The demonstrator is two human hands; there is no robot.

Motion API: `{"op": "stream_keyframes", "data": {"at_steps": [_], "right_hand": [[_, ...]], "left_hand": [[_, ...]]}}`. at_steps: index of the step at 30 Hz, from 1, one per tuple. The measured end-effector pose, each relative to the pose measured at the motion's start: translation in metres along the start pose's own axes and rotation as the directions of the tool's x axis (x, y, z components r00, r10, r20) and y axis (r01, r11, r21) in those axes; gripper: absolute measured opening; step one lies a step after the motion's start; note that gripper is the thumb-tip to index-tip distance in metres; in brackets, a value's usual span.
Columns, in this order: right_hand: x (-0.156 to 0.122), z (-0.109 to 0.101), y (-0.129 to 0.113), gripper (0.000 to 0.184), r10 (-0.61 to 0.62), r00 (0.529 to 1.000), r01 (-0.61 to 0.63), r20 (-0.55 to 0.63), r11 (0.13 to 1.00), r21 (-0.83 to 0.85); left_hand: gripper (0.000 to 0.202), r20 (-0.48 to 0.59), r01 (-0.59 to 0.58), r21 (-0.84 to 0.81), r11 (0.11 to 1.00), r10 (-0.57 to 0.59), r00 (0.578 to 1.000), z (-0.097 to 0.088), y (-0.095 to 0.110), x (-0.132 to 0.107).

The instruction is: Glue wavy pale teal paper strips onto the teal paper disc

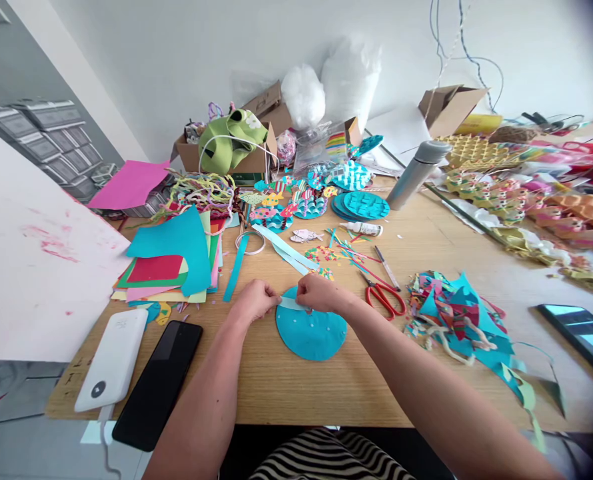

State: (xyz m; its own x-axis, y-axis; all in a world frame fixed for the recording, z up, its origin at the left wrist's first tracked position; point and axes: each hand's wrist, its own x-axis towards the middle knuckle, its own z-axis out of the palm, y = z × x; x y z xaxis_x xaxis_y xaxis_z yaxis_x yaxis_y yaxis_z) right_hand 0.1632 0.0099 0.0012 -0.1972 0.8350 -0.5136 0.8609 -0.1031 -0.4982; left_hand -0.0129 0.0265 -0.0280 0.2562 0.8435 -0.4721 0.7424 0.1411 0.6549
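In front of me a round blue paper disc (pixel 310 339) lies flat on the wooden table, with small white dots across it. A short light-blue paper strip (pixel 292 304) crosses its upper part. My left hand (pixel 254 300) pinches the strip's left end at the disc's edge. With fingers curled down, my right hand (pixel 318 293) grips the same strip further right and hides its right end. Just beyond my hands are longer light-blue strips (pixel 289 248) and a dark blue strip (pixel 236 268).
Red-handled scissors (pixel 385 299), a pen (pixel 387 268) and a glue bottle (pixel 366 229) lie right of the disc. Paper scraps (pixel 459 310) are heaped further right. Coloured sheets (pixel 169 250), a power bank (pixel 114 360) and a phone (pixel 159 383) sit left. A grey bottle (pixel 419 175) stands behind.
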Motion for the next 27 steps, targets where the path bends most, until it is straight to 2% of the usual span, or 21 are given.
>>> {"op": "stream_keyframes", "data": {"at_steps": [16, 27], "right_hand": [[-0.006, -0.004, -0.008, 0.018, -0.028, 0.999, 0.026, -0.024, 0.997, -0.076], [-0.012, -0.014, -0.025, 0.024, -0.096, 0.995, 0.084, -0.028, 0.952, -0.294]], "left_hand": [[0.01, -0.099, -0.041, 0.091, 0.995, 0.05, 0.994, 0.006, -0.004, 0.006], [0.009, -0.187, -0.141, 0.127, 0.982, 0.163, 0.969, 0.006, -0.002, 0.001]]}}
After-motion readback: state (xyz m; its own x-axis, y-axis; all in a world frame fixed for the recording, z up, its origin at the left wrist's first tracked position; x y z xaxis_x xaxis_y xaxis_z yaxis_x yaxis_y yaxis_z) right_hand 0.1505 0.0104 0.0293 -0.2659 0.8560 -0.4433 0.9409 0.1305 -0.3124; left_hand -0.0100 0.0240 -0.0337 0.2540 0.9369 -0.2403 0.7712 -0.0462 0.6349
